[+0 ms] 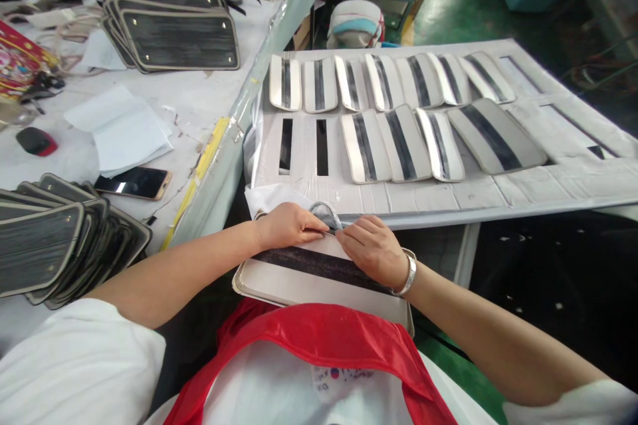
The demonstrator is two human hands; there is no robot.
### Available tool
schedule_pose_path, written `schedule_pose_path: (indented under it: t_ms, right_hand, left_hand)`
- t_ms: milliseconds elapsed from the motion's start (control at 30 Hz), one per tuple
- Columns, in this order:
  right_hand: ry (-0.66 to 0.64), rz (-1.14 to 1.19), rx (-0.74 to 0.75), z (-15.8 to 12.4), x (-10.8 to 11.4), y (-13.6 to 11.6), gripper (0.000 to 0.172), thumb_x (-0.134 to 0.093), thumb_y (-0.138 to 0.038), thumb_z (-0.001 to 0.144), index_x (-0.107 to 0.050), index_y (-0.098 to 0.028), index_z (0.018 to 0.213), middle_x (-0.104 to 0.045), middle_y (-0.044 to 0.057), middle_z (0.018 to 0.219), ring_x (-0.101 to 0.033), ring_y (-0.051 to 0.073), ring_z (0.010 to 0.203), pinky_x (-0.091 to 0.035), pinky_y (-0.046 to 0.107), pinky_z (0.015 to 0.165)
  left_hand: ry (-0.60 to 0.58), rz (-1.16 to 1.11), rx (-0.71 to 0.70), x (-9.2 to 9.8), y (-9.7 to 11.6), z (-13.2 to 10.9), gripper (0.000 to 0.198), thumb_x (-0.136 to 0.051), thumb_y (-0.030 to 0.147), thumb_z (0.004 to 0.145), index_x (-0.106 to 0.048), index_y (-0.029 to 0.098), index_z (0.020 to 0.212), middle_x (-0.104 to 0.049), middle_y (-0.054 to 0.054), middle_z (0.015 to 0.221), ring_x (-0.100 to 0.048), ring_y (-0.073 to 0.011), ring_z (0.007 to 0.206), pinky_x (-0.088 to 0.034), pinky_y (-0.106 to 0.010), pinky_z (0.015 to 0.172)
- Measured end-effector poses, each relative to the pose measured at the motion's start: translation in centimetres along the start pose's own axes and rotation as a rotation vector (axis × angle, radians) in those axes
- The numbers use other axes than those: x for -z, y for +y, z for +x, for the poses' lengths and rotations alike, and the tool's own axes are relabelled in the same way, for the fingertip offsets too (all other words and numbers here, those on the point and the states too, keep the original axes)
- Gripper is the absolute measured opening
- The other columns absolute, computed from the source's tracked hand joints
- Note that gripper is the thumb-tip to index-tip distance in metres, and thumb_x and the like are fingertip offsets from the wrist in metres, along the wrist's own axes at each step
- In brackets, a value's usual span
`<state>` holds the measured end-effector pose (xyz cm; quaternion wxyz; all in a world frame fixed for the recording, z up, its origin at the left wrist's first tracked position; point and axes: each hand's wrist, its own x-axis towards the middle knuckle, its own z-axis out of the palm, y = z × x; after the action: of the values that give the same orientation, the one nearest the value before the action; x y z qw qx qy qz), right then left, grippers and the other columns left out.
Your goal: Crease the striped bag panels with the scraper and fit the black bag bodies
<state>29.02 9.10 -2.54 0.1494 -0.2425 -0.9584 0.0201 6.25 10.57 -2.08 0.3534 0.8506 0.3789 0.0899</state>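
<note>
A cream panel with a dark strip across it (319, 272) lies on my lap, against the front edge of a white rack board (448, 196). My left hand (286, 226) and my right hand (371, 249) meet at the panel's far edge. Both have their fingers pressed together, pinching a small grey loop of strap (326, 212) that rises from that edge. A silver watch band sits on my right wrist.
Two rows of similar striped panels (399, 143) lie on the rack board, with open slots at its left. On the table to my left are stacks of dark panels (54, 239) (174, 33), a phone (132, 182), papers (124, 129) and a red-black object (36, 141).
</note>
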Motion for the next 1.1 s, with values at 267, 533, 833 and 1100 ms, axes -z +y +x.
schedule_pose_path:
  t_ms: [267,533,833,1100]
  right_hand:
    - [-0.034,0.021,0.065,0.1,0.0,0.2,0.019,-0.043,-0.017,0.089,-0.061,-0.013,0.091,-0.055,0.004,0.072,-0.042,0.016,0.071,-0.032,0.032,0.072]
    - [-0.184,-0.028,0.175,0.9,1.4,0.1,0.021,-0.041,-0.014,0.088,-0.062,-0.013,0.089,-0.055,0.006,0.076,-0.042,0.017,0.072,-0.032,0.034,0.072]
    - [-0.258,-0.029,-0.033,0.4,2.2,-2.3,0.026,-0.044,-0.011,0.083,-0.061,-0.008,0.102,-0.06,0.012,0.09,-0.051,0.023,0.083,-0.039,0.039,0.079]
    - [-0.062,0.547,-0.666,-5.4,2.3,1.6,0.033,-0.065,-0.023,0.071,-0.059,-0.016,0.103,-0.061,0.006,0.092,-0.057,0.018,0.084,-0.046,0.032,0.08]
  left_hand:
    - [0.014,0.08,-0.093,-0.3,0.0,-0.3,0.022,-0.053,0.025,0.084,-0.068,0.022,0.1,-0.069,0.001,0.103,-0.063,-0.0127,0.099,-0.046,-0.02,0.087]
    - [-0.002,0.301,-0.231,-0.4,0.4,-0.5,0.023,-0.046,0.02,0.088,-0.066,0.021,0.098,-0.069,-0.002,0.102,-0.063,-0.0147,0.095,-0.048,-0.023,0.076]
    - [-0.013,0.553,-0.305,-0.2,2.8,-0.8,0.022,-0.043,0.018,0.086,-0.064,0.012,0.091,-0.064,-0.012,0.095,-0.056,-0.0205,0.091,-0.043,-0.032,0.076]
    - [0.088,0.326,-0.153,-2.3,4.1,2.7,0.014,-0.058,0.027,0.077,-0.057,0.014,0.073,-0.058,-0.006,0.078,-0.052,-0.0174,0.076,-0.043,-0.029,0.071]
